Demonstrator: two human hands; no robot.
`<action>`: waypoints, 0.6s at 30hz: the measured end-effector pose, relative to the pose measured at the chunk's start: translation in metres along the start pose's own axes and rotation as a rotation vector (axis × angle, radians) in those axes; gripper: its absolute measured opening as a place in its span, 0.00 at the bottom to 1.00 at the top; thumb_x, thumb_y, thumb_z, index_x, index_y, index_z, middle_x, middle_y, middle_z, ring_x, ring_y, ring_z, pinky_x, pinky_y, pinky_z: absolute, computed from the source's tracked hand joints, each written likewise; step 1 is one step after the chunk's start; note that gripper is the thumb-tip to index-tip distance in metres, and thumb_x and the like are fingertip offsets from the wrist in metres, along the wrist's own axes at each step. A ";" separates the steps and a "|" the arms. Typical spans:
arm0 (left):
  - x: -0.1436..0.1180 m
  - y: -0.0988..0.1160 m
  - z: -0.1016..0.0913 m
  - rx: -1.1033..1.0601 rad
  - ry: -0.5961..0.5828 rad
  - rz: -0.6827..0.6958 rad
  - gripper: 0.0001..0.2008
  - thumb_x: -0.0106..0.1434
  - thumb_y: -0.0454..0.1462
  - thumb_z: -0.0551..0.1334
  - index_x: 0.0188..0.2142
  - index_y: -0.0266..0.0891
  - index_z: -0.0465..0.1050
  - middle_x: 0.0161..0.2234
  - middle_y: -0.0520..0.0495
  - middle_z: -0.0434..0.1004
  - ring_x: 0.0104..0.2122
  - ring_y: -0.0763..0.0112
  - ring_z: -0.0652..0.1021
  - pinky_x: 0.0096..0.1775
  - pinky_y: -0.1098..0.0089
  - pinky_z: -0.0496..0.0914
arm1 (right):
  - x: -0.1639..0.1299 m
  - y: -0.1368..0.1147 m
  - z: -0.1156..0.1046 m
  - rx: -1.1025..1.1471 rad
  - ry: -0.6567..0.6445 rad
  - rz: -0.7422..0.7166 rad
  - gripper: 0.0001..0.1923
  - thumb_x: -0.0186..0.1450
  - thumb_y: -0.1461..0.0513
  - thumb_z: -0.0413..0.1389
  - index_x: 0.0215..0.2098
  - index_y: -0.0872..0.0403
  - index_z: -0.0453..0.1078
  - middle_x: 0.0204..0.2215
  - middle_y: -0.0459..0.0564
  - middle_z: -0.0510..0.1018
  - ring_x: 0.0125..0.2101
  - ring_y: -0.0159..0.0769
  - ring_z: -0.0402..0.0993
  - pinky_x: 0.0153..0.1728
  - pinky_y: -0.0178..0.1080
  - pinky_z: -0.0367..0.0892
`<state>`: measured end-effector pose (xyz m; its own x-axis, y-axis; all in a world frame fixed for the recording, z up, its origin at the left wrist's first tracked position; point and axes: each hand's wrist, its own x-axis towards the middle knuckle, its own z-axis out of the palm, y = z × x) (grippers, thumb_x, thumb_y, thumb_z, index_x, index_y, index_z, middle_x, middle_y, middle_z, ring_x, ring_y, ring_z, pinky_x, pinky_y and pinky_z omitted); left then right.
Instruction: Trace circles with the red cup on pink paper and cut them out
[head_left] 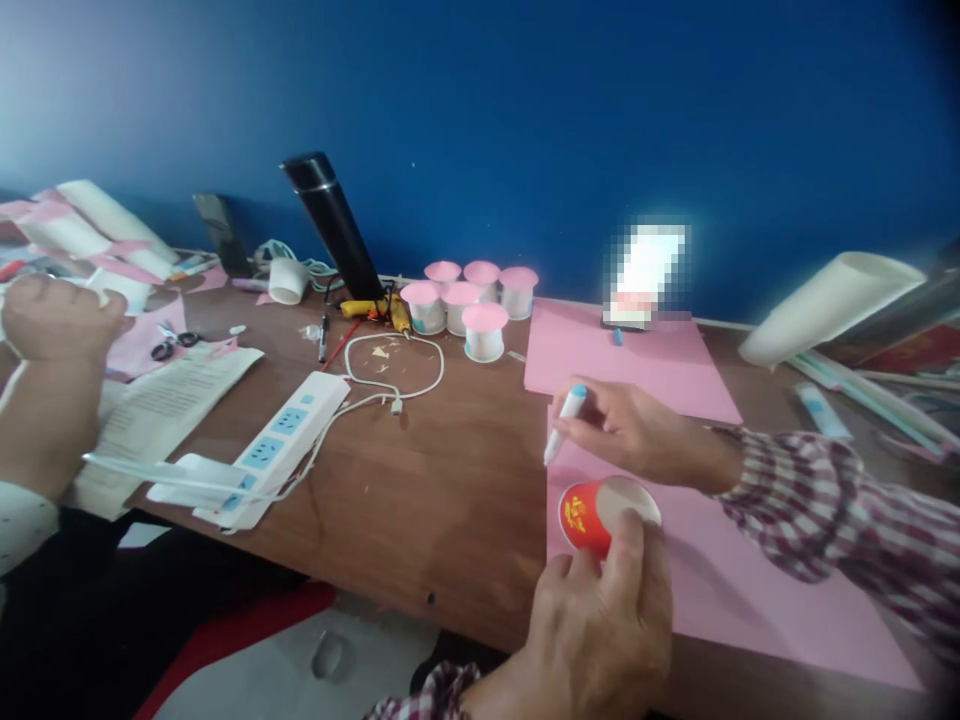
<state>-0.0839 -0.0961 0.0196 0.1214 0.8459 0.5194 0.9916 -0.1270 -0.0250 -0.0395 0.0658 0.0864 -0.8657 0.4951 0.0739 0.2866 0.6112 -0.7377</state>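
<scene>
In the head view, the left hand (600,620) grasps a red paper cup (596,515) upside down on the pink paper sheet (750,590), and the right hand (637,430) just above pinches a white marker (564,422), tip near the cup's rim. No traced line shows on the sheet yet, while beyond the grip 6 pink-capped cups (465,300) stand finished by the wall.

A craft corner at an office-style desk

A brown wood-grain desk (420,500) stands against a deep blue wall (525,120), strewn with pink paper sheets (622,360), paper cups capped in pink (469,300), scissors (172,343), a glue gun (375,308), a white power strip (281,440), rolled paper (825,300) and printed pages (161,400); a second person's hand (56,320) works at the far left.
</scene>
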 end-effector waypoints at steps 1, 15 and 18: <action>0.001 -0.002 0.000 -0.026 0.007 -0.007 0.19 0.57 0.35 0.58 0.49 0.37 0.70 0.47 0.48 0.74 0.19 0.75 0.71 0.18 0.69 0.65 | 0.001 -0.001 0.003 0.055 0.033 0.005 0.05 0.64 0.61 0.51 0.30 0.53 0.65 0.22 0.41 0.70 0.21 0.28 0.63 0.23 0.32 0.60; 0.003 -0.010 0.004 -0.250 0.091 -0.038 0.16 0.61 0.34 0.55 0.48 0.37 0.70 0.46 0.48 0.74 0.23 0.75 0.72 0.21 0.70 0.66 | -0.050 0.021 0.037 0.875 0.598 0.344 0.06 0.66 0.58 0.50 0.39 0.49 0.66 0.24 0.43 0.75 0.24 0.29 0.72 0.26 0.30 0.71; 0.003 -0.010 0.005 -0.275 0.080 -0.034 0.16 0.61 0.34 0.55 0.49 0.38 0.70 0.46 0.48 0.74 0.23 0.75 0.72 0.21 0.71 0.66 | -0.052 0.019 0.044 0.904 0.623 0.375 0.05 0.66 0.58 0.50 0.39 0.48 0.66 0.23 0.43 0.74 0.23 0.29 0.72 0.24 0.30 0.71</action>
<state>-0.0928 -0.0897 0.0166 0.0734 0.8101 0.5817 0.9442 -0.2442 0.2210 -0.0074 0.0247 0.0386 -0.3643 0.9237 -0.1188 -0.1328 -0.1778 -0.9751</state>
